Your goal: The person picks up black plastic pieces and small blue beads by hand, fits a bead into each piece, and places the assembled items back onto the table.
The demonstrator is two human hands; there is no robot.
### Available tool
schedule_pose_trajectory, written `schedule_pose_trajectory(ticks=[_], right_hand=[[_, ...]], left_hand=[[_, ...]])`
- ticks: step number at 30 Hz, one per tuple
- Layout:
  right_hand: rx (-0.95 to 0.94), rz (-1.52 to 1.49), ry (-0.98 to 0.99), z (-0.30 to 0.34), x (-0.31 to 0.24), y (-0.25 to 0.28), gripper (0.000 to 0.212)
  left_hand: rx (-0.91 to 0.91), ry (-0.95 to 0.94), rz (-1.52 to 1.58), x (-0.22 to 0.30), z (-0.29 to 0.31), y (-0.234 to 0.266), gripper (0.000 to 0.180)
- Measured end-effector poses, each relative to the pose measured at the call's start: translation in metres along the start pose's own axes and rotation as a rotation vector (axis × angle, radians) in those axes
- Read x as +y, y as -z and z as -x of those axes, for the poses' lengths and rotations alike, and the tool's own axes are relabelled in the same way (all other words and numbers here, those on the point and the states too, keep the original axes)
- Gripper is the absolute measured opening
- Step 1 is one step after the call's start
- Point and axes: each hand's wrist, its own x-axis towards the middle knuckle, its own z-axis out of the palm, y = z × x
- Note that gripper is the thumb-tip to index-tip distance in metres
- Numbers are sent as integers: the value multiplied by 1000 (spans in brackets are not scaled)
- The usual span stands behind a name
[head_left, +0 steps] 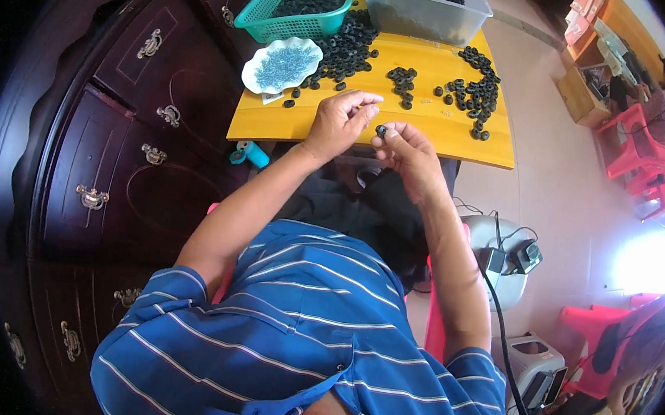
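Observation:
Between the thumb and fingers of my right hand [409,157] is a small black ring-shaped part [382,131], held just over the front edge of the yellow table [430,133]. My left hand [338,123] hovers beside it, thumb and forefinger drawn together; anything in that pinch is too small to make out. To the left, a white scalloped dish [249,74] carries many tiny bluish, clear-looking pieces. Similar black parts lie in a large heap [350,47] behind my left hand, a small cluster [403,85] in the middle and a spread pile [475,90] at the right.
At the table's back stand a green mesh basket [283,30] and a clear plastic bin [430,21], both containing black parts. Dark wooden drawers [114,130] line the left side. A grey stool [498,258] with cables is at my right. Other people sit farther right near pink chairs [633,147].

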Motion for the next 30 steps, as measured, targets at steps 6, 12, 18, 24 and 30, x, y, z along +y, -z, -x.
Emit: schedule_pose_trajectory(ticks=[6,12,18,24,30], right_hand=[[77,60,32,3,-6,2,19],[113,55,-7,2,-5,0,20],[149,50,-26,1,-11,0,18],[193,-7,-47,-13,-30,-4,19],[217,-42,86,-57,-54,-1,17]], left_hand=[[-57,-135,-362,-35,-44,-7,15],[-92,-186,-537,-51,-67,-22,12],[-192,-251,-505,-46,-87,-42,10],[-170,-204,-277,-63,-105,-35,9],[-283,-284,-352,-62,-111,-36,20]])
